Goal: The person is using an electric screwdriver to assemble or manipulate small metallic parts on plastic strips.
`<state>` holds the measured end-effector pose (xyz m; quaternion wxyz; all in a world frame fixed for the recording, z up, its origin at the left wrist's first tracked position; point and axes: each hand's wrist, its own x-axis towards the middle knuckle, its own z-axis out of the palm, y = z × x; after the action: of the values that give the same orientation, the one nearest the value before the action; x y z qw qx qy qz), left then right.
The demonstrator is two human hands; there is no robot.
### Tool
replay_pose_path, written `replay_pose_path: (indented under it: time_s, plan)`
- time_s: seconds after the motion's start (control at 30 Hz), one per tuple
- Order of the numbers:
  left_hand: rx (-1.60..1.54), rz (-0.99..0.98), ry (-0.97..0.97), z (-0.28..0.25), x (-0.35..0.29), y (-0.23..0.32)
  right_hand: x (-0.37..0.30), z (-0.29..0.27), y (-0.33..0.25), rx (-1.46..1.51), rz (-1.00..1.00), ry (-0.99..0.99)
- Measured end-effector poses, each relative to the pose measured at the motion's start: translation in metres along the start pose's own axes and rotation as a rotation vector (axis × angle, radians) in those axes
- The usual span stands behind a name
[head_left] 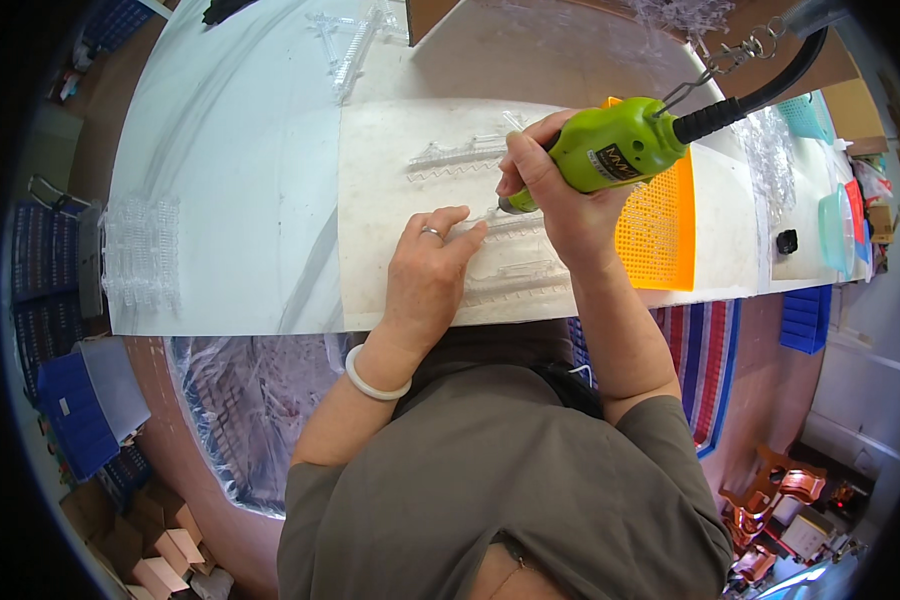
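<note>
My right hand (560,195) is wrapped round a lime-green electric screwdriver (620,145), held tilted with its tip down and to the left. The tip meets or hovers just over a clear plastic strip (520,228) with a wavy edge; exact contact is too small to tell. At that strip's left end, my left hand (430,265) steadies it with thumb and index finger, hiding part of it. This hand wears a ring and a pale bangle. Another clear strip (460,157) lies farther off, and one more clear strip (515,283) lies nearer the table's front edge.
A yellow perforated basket (657,235) stands right of the strips. Stacked clear parts (142,255) lie at the table's left, with more clear pieces (358,50) at the back. A black cable (760,98) and a metal hook suspend the tool. Turquoise basket (808,117) at right.
</note>
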<state>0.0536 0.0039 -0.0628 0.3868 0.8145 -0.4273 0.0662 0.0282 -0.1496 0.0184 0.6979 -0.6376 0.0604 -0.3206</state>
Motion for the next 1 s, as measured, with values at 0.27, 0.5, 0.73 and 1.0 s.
replay_pose_path:
  time_s: [0.27, 0.5, 0.73, 1.0]
  plan:
    - [-0.007, -0.001, 0.005, -0.001, 0.001, 0.001, 0.001, 0.002, 0.002, -0.017, 0.064, -0.049]
    - [0.0, 0.009, -0.003, -0.002, 0.001, 0.003, 0.0, -0.008, -0.007, -0.004, 0.058, 0.02]
    - [0.012, -0.026, -0.066, -0.013, 0.002, 0.008, -0.015, -0.099, -0.046, -0.061, -0.215, 0.314]
    - [-0.082, -0.128, -0.023, -0.01, 0.004, 0.01, -0.051, -0.138, -0.038, -0.203, -0.124, 0.483]
